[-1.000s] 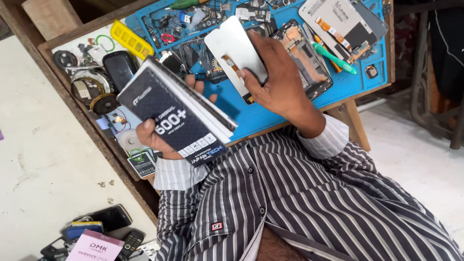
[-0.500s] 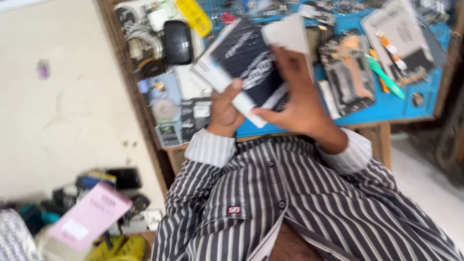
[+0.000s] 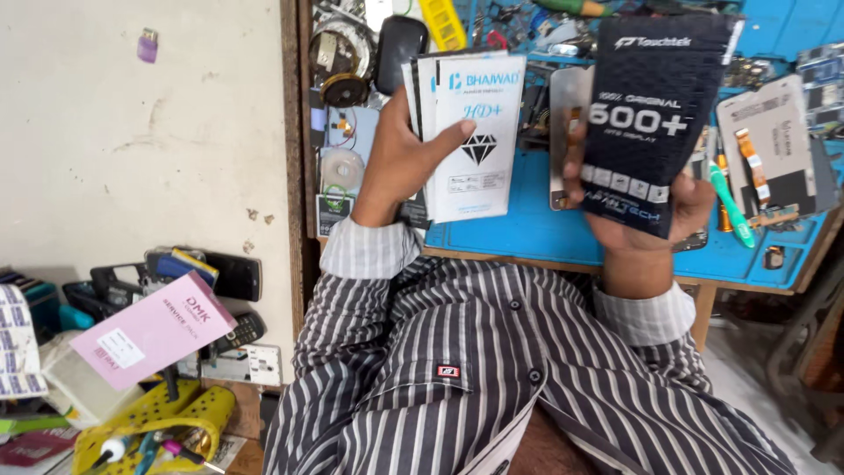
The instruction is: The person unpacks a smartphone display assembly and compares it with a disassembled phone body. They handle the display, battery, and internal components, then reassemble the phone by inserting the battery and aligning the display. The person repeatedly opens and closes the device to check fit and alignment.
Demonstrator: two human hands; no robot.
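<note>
My left hand (image 3: 397, 167) holds a small fanned stack of white flat packets (image 3: 475, 132) with a diamond picture on the front one, thumb across the face. My right hand (image 3: 652, 230) grips a black flat packet (image 3: 655, 114) upright from below, together with a silver phone display panel (image 3: 567, 132) that shows behind the packet's left edge. Both hands hover apart above a blue work mat (image 3: 519, 233) on a wooden bench. My striped shirt fills the lower part of the head view.
Loose phone parts lie on the mat: a display panel with an orange flex cable (image 3: 774, 141), a green tool (image 3: 728, 204), tape rolls (image 3: 341, 169), a black phone (image 3: 400, 48). At lower left are a pink box (image 3: 154, 339), old phones (image 3: 230, 274) and a yellow object (image 3: 167, 418).
The packets were bunched together in front of me; now my hands have drawn apart, white packets in the left, black packet and panel in the right. The view has swung round.
</note>
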